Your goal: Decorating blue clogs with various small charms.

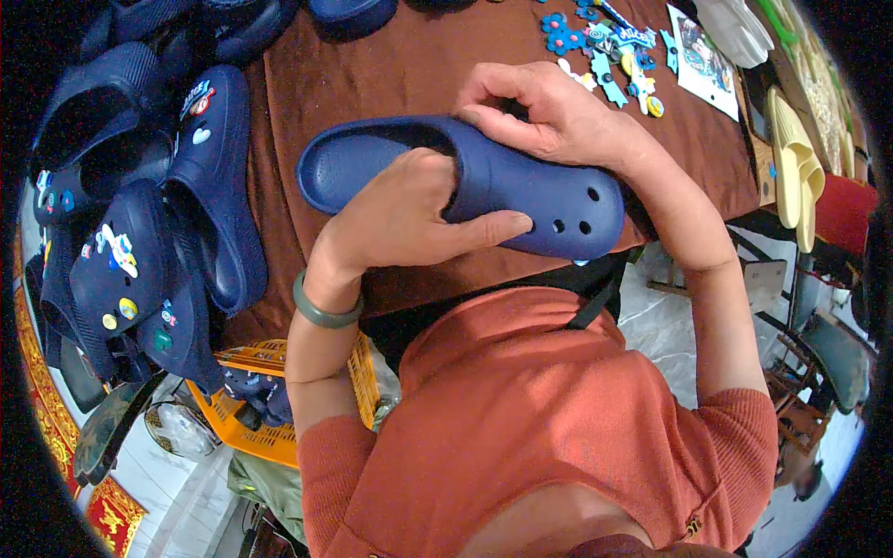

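Note:
A navy blue clog (521,186) lies sideways in front of me, its toe to the right and three dark holes showing near the toe. My left hand (409,209) grips it, the fingers reaching inside the opening and the thumb pressed along the outer upper. At the clog's far side, my right hand (549,116) has thumb and forefinger curled together in a pinch. Whatever is between those fingertips, if anything, is hidden. The right hand's lower edge is against the clog.
Navy clogs with colourful charms (121,251) pile up at the left. Loose charms (614,46) lie at the back right of the brown cloth (400,79), beside a printed card (702,65). Pale yellow slippers (793,167) stand farther right. An orange basket (251,437) with clogs is below left.

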Demonstrator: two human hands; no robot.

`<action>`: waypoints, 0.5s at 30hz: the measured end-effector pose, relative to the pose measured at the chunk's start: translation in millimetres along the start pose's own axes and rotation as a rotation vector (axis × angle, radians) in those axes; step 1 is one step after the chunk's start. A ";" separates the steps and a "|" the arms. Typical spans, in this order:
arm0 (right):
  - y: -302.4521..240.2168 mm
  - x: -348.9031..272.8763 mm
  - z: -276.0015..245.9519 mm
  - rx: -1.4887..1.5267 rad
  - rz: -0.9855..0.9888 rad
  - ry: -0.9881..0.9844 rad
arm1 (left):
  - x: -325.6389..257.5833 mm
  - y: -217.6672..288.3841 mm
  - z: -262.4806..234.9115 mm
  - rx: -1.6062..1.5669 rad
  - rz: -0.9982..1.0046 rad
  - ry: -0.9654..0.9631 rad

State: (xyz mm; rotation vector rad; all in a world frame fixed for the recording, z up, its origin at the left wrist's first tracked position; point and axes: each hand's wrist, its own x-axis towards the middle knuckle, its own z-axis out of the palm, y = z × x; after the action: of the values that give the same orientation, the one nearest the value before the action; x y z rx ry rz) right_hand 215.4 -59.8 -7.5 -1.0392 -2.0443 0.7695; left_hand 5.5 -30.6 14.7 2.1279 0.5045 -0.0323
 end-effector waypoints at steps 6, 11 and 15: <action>3.0 -0.2 -0.1 0.134 0.081 -0.028 | -1.3 -5.0 4.1 -0.073 0.004 0.011; 4.0 2.7 -2.9 0.163 0.069 -0.024 | -2.0 -0.7 0.4 -0.085 -0.029 -0.027; 3.7 2.7 -4.0 0.135 0.075 -0.034 | -1.7 0.5 0.5 -0.050 -0.001 -0.014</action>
State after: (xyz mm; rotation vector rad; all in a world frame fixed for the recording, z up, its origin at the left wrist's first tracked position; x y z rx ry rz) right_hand 219.0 -55.0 -7.2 -1.0373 -1.9617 0.9562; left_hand 4.3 -31.9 15.2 2.0768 0.4936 -0.0354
